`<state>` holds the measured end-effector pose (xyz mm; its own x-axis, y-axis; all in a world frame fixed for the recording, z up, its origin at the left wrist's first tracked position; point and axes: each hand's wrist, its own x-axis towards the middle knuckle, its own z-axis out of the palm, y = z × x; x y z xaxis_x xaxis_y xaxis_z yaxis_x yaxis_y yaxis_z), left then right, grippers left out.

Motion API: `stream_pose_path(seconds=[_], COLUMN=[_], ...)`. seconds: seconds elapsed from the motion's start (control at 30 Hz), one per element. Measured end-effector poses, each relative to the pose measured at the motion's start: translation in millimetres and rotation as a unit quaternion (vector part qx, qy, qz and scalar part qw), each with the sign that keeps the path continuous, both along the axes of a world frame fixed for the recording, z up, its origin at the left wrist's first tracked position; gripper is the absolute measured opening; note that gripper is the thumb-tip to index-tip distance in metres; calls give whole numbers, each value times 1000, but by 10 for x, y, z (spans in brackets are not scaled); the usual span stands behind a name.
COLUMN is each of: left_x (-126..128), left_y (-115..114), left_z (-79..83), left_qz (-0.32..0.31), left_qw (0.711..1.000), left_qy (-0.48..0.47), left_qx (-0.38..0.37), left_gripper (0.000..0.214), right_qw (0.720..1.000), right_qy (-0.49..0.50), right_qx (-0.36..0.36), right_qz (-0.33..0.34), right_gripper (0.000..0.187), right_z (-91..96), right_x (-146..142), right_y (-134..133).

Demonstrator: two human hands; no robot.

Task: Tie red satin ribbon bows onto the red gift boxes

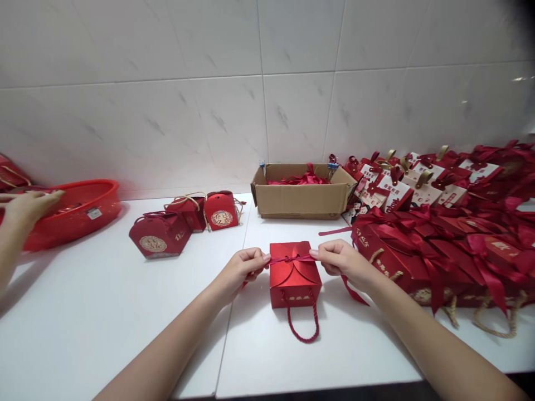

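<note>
A small red gift box (295, 281) with a petal-fold top and a red cord handle stands on the white table (125, 312) in front of me. A red ribbon (291, 258) runs across its top, knotted at the middle. My left hand (244, 268) pinches the ribbon's left end at the box's left edge. My right hand (340, 259) pinches the right end, and the rest of the ribbon hangs down below that hand. Both hands are closed on the ribbon.
A cardboard box (303, 197) with red ribbons stands behind. A heap of finished red and cream gift boxes (443, 234) fills the right side. Three red boxes (184, 223) sit at the left middle. Another person's hand (27, 206) reaches to a red basket (79, 211) at far left.
</note>
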<state>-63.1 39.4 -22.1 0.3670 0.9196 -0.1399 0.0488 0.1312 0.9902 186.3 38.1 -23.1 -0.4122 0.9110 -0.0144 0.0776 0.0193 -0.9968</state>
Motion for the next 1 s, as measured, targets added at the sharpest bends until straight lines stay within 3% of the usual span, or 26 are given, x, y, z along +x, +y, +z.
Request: stream_pose_path(seconds=[0.3, 0.47, 0.6, 0.73, 0.87, 1.0], left_x=[-77, -73, -109, -72, 22, 47], left_y=[62, 36, 53, 48, 29, 23], left_z=[55, -10, -82, -88, -67, -100], left_qz=[-5, -28, -42, -48, -46, -54], left_qw=[998, 999, 998, 996, 994, 991], left_qy=[41, -13, -41, -53, -44, 9], left_qx=[55, 43, 21, 60, 91, 121], left_gripper=[42, 42, 39, 41, 45, 41], right_qw=[999, 997, 998, 999, 990, 989], right_qy=[-44, -56, -57, 4, 100, 130], right_qx=[-3, -24, -18, 15, 0, 12], right_qz=[-10, 49, 32, 45, 96, 67], right_gripper=[51, 45, 40, 33, 25, 15], right_z=[90, 118, 167, 190, 183, 197], right_x=[103, 157, 179, 193, 232, 234], right_y=[18, 0, -47, -77, -85, -103])
